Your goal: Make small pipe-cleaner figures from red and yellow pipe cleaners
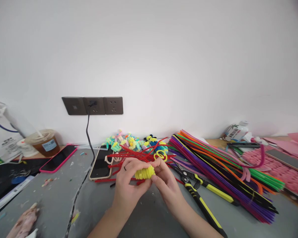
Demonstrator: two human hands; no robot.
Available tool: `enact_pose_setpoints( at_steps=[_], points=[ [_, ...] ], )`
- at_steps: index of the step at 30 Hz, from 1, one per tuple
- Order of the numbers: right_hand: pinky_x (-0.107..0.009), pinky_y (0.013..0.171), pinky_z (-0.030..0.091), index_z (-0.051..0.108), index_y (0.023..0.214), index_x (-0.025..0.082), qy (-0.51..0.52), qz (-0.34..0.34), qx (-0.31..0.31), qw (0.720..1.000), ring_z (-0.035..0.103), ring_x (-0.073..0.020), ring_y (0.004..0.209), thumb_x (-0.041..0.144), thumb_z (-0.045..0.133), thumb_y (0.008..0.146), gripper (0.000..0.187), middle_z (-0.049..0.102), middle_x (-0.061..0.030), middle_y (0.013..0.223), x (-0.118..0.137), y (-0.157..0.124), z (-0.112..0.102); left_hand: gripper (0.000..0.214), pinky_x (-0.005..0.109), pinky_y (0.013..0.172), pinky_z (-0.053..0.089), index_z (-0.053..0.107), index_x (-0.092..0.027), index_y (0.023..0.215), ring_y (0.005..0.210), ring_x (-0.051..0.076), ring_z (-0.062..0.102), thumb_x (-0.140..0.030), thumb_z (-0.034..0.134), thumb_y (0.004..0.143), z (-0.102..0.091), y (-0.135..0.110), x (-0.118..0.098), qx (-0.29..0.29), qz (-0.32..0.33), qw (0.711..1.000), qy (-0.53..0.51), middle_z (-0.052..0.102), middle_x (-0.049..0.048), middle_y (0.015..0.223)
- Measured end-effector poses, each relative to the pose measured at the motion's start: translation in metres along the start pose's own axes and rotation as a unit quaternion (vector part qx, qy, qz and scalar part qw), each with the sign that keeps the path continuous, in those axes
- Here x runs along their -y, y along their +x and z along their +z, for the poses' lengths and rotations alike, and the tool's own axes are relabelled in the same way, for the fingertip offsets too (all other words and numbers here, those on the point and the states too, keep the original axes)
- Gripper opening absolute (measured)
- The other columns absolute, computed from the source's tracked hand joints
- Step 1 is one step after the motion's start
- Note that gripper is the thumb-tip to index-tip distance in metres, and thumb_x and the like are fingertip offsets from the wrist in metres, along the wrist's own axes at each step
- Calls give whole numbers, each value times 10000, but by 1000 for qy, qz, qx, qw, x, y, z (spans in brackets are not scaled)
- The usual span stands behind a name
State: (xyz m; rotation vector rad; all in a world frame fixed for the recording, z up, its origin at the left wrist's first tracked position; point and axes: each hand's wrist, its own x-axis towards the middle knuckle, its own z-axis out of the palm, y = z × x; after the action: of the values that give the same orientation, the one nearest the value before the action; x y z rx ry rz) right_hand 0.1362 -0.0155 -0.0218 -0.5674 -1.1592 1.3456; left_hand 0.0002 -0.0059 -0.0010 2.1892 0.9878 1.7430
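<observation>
Both hands are meeting low in the view, at about six o'clock, just above the grey desk (52,198). The left hand (127,185) is curling closed around one end of a yellow coil (145,172) of fuzzy wire, and the right hand (167,180) is pinching the other end with fingers and thumb, so the yellow coil is sitting between the two, held off the desk. Directly behind it, at twelve o'clock from the hands, loose red wires (129,155) are lying crossed over one another, with a yellow loop (160,154) resting among them and a row of small figures (131,142) standing against the wall. At ten o'clock from the hands a phone (100,163) in a pale case is lying face up, and a black cable (88,132) is running past it from the wall sockets (93,105). Further out at nine o'clock a pink phone (58,158) is lying beside a lidded cup (44,142) of brown drink. At three o'clock, cutters (203,198) with yellow and black handles are lying near the right wrist, and beyond them a thick bundle of coloured wires (225,172) is fanning across the desk, its purple edge nearest the cutters. Past it, at two o'clock, a pink sheet (275,165) is lying flat.
</observation>
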Motion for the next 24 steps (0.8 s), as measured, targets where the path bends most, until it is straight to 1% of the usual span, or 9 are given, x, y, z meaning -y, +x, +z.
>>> enact_pose_setpoints(
  at_steps=[5, 10, 18, 24],
  points=[
    [-228, 608, 452, 539, 946, 243, -10, 0, -4, 1000, 495, -152, 741, 433, 691, 854, 260, 528, -7, 849, 2, 1, 0, 264, 308, 759, 534, 651, -229, 945, 842, 187, 627, -52, 649, 749, 0, -1, 1, 5, -3, 1000, -2, 711, 27, 874],
    [-235, 636, 461, 541, 956, 247, -4, 1, 1, 1000, 510, -155, 771, 409, 680, 870, 231, 557, -17, 892, 0, 0, -1, 289, 289, 762, 531, 649, -229, 950, 848, 177, 619, -30, 642, 741, 0, 0, 0, 7, -3, 1000, -6, 709, 21, 877],
    [-243, 653, 459, 543, 954, 254, -5, 2, 3, 1000, 526, -159, 775, 413, 674, 874, 221, 592, -12, 898, 2, -1, 0, 278, 305, 743, 540, 649, -227, 941, 841, 190, 631, -38, 631, 737, 1, -2, 2, 0, -4, 1000, -7, 704, 30, 870],
    [-244, 641, 457, 542, 952, 246, -13, -2, -3, 1000, 531, -164, 768, 430, 684, 860, 250, 588, -19, 880, 2, 0, 0, 261, 314, 751, 538, 644, -227, 938, 834, 191, 635, -52, 635, 744, 1, -1, 2, 2, -5, 1000, -6, 706, 32, 868]
  ],
)
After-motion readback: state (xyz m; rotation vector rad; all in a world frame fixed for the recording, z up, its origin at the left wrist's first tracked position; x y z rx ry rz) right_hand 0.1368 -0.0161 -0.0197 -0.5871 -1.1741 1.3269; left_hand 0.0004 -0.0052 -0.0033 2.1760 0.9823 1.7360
